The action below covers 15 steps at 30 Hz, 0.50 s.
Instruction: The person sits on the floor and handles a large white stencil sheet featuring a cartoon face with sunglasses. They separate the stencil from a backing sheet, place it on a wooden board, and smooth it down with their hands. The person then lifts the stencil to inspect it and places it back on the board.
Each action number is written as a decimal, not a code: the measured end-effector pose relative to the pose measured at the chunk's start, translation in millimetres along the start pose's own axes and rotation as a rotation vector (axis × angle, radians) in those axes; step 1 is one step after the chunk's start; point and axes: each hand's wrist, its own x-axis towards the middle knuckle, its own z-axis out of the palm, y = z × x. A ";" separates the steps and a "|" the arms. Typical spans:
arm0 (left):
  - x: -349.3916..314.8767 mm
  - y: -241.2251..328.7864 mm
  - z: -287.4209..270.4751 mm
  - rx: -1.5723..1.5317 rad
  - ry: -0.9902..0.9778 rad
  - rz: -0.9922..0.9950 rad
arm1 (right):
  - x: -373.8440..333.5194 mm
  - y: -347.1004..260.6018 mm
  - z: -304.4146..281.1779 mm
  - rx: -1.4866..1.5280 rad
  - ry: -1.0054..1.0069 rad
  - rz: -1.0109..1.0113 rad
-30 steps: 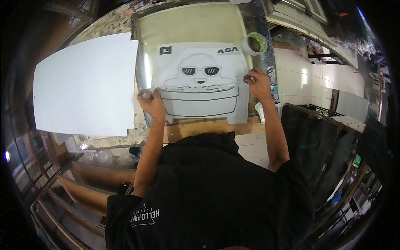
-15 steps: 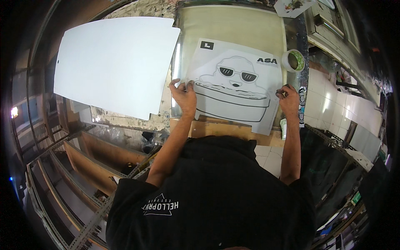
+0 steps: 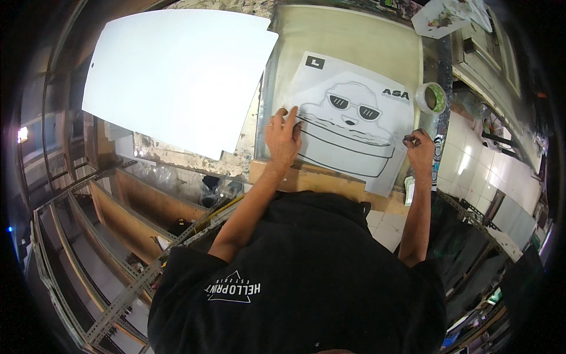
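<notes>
A white printed sheet (image 3: 348,150) lies slanted on a pale yellowish framed screen (image 3: 354,29). Its black line drawing shows a character in sunglasses above a tub shape. At the sheet's left edge, my left hand (image 3: 283,141) has its fingers stretched and apart, with the fingertips on the paper's margin. Along the opposite edge, my right hand (image 3: 420,152) is closed, thumb and fingers pinched together at the paper's border.
A large blank white board (image 3: 177,76) lies left of the screen on a stained tabletop. Right of the sheet stands a roll of tape (image 3: 430,98). A white container (image 3: 439,17) sits at the far right corner. Wooden shelving (image 3: 135,218) is at the lower left.
My left hand's fingers have straightened and reached over the sheet's left margin. My right hand stays pinched at the right edge. The whole view has shifted slightly.
</notes>
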 end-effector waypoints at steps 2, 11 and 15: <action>-3.8 -0.7 3.7 -0.010 -0.115 0.010 | -0.3 -1.1 -1.4 -0.004 -0.008 0.002; -5.3 -3.5 9.3 0.093 -0.093 0.080 | 2.3 1.1 1.1 0.047 -0.005 -0.027; -8.0 4.2 0.3 0.105 -0.122 0.035 | 2.9 7.8 6.4 0.066 0.005 -0.014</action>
